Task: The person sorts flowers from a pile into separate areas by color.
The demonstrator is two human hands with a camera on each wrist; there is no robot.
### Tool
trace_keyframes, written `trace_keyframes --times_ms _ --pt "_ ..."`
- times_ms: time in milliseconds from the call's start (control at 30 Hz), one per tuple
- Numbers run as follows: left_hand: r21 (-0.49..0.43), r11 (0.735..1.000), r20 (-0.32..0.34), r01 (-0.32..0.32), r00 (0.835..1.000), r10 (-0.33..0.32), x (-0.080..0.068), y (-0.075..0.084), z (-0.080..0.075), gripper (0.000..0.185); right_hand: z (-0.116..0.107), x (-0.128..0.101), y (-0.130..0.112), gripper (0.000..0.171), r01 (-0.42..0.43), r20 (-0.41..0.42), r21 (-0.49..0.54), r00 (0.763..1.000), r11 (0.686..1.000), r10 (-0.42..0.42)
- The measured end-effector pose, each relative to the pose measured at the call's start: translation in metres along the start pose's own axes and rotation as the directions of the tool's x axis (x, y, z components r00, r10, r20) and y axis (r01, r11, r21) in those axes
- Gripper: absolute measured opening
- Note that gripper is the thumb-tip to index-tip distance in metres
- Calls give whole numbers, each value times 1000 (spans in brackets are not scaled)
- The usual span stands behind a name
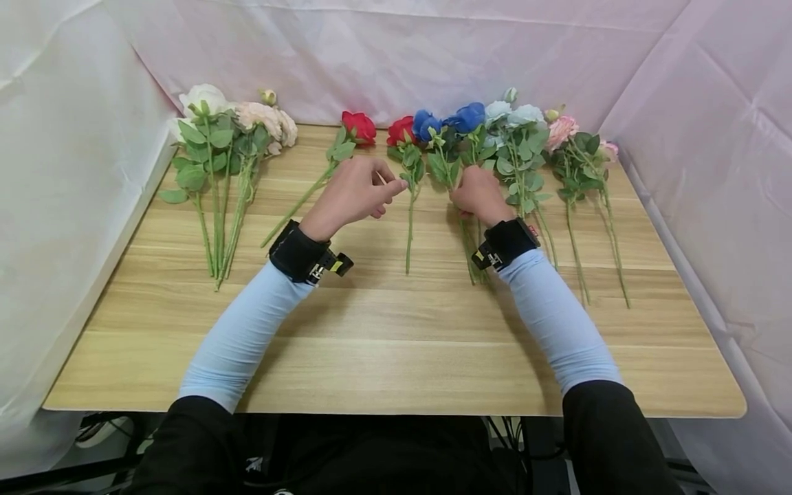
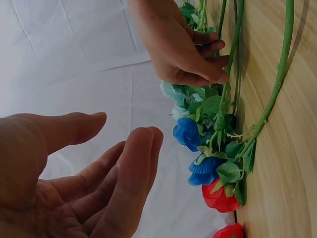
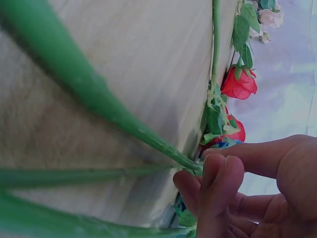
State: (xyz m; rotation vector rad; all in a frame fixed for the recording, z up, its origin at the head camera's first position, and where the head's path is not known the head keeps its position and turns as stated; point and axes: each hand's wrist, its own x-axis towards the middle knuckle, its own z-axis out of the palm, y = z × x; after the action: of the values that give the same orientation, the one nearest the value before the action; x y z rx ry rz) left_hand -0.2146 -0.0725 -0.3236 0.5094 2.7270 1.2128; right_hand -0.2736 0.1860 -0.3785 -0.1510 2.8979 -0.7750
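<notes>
My right hand [image 1: 481, 195] pinches the green stem of a blue rose [image 1: 425, 125] between thumb and fingers, just below its leaves. A second blue rose [image 1: 467, 118] lies beside it, its stem partly hidden behind the hand. In the right wrist view, the pinched stem [image 3: 124, 119] runs out from the fingertips past other stems. My left hand [image 1: 359, 192] hovers over the table with nothing in it, thumb and fingers apart. It is between two red roses, one on the left [image 1: 359, 128] and one on the right [image 1: 401, 130].
At the left lie white flowers [image 1: 207, 100] and pale peach flowers [image 1: 266, 120] with long stems. Pale blue flowers [image 1: 526, 115] and pink flowers [image 1: 563, 130] lie at the right. The wooden table [image 1: 371, 357] is bordered by white cloth walls [image 1: 402, 62].
</notes>
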Motion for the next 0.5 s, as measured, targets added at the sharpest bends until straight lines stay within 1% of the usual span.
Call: trace_keyframes --times_ms 133,267,333,433,500 --pt "-4 1000 -6 21 1000 -21 3 -5 -2 30 -7 -6 -8 42 9 -38 0 999 1000 -9" --pt "9 998 2 56 998 -56 9 -16 -4 31 -10 -10 -21 40 22 -64 37 998 999 -19" --pt "12 996 0 83 997 -83 11 -23 -6 33 -8 -13 -30 34 31 -43 72 999 997 -28" --pt "11 992 -13 123 992 -123 15 -34 -10 34 -6 -18 -45 19 44 1 130 999 991 -45" --pt "4 990 -22 144 989 -144 16 -40 -13 34 -5 -21 -55 20 50 33 165 998 985 -56"
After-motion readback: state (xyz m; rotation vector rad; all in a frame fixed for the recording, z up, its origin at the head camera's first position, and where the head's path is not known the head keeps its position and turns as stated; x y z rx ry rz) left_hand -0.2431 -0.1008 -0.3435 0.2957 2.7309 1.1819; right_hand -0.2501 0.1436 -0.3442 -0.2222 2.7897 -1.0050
